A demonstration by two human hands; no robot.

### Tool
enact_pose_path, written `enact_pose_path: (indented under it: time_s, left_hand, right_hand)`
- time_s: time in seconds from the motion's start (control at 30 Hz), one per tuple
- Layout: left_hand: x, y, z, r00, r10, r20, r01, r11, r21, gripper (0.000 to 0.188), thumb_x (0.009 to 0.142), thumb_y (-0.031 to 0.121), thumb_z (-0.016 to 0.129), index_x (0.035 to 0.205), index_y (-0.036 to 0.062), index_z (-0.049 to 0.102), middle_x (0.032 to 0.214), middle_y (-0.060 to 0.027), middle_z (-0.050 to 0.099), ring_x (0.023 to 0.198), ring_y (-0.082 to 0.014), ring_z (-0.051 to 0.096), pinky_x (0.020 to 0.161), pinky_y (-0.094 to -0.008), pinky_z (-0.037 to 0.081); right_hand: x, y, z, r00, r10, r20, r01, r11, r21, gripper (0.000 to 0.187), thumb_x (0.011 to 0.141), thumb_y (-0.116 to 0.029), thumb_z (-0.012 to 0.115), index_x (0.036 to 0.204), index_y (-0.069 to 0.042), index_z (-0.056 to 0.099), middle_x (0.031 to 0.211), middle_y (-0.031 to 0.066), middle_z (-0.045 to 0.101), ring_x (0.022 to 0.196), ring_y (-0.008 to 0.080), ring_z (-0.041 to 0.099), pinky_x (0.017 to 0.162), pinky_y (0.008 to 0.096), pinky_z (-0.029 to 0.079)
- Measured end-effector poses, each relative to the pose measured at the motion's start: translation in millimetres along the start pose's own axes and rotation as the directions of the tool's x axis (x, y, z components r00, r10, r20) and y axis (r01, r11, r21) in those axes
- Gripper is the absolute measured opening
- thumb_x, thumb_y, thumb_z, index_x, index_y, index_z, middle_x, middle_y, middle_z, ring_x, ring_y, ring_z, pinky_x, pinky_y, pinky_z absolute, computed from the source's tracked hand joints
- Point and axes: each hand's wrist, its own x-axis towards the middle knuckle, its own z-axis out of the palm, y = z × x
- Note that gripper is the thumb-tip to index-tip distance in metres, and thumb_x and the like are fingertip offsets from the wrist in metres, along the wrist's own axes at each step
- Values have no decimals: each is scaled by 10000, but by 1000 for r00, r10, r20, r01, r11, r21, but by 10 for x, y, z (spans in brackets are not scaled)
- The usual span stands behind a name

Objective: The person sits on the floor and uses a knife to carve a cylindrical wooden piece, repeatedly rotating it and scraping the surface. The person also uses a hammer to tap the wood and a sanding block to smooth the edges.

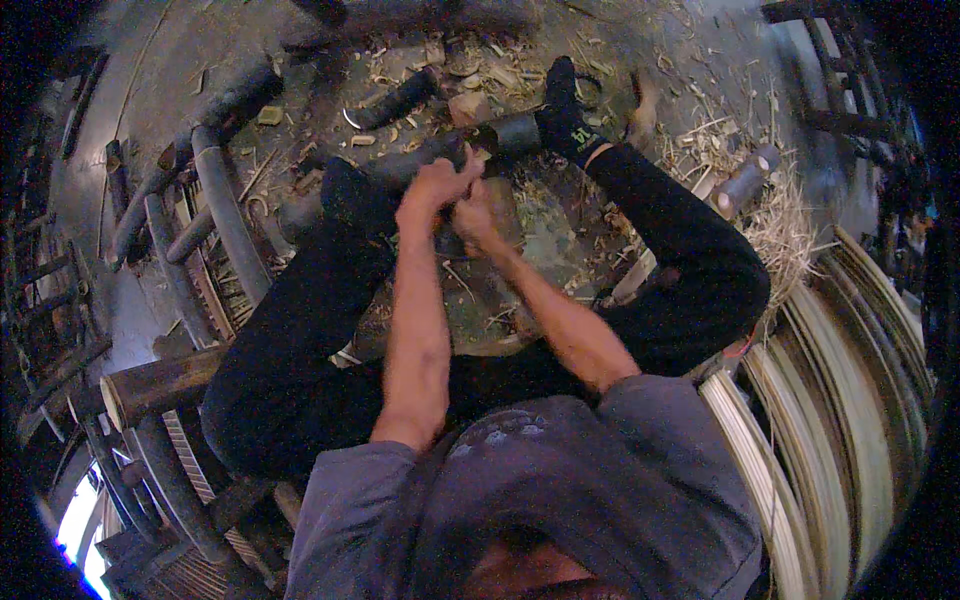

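Observation:
A thick dark pole (400, 163) lies crosswise on the floor in front of me, with my two dark-shod feet against it. A pale notch (482, 150) shows in its upper side. My left hand (436, 188) is closed at the pole beside this notch. Just right of it and nearer to me, my right hand (474, 217) is closed too, its thumb side close to the left fingers. Whatever the hands grip is small and hidden between them. Beyond the pole lies a dark-handled tool with a curved metal edge (392, 104).
Wood chips and shavings (490, 70) litter the floor. Dark pole frames (225, 200) stand to my left, near a cut log (165, 385). At right are a short cut piece (748, 183), straw (785, 235) and bundled pale strips (820, 390). Another log (430, 18) lies at the far side.

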Motion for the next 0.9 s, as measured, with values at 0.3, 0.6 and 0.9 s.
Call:
enact_pose_path:
  time_s: [0.3,0.6,0.9]
  left_hand:
    - [19,65,-729,580,184,-794,-450,884,-124,400,826,362,588,955,-16,601,857,-222,641,853,-352,628,754,-416,472]
    - [589,-618,480,684,513,-519,-209,819,535,882,575,303,813,1317,164,357,1234,-109,483,1177,-317,436,1010,-591,226]
    - [649,-501,104,911,319,-263,-284,945,164,754,660,466,731,1275,138,445,1239,-117,519,1183,-303,452,1000,-621,211]
  right_hand:
    - [394,-677,612,810,511,-288,-86,589,803,589,853,-328,537,1366,-223,269,1108,135,510,685,263,563,664,404,504]
    - [-911,-1149,-796,983,181,7,-140,786,-602,552,800,-213,629,1303,-100,435,988,96,590,815,193,579,764,327,473]
    - [-470,-2813,-771,842,-486,235,379,221,-899,596,703,-136,742,1235,-66,483,1250,100,495,1141,260,484,989,360,364]
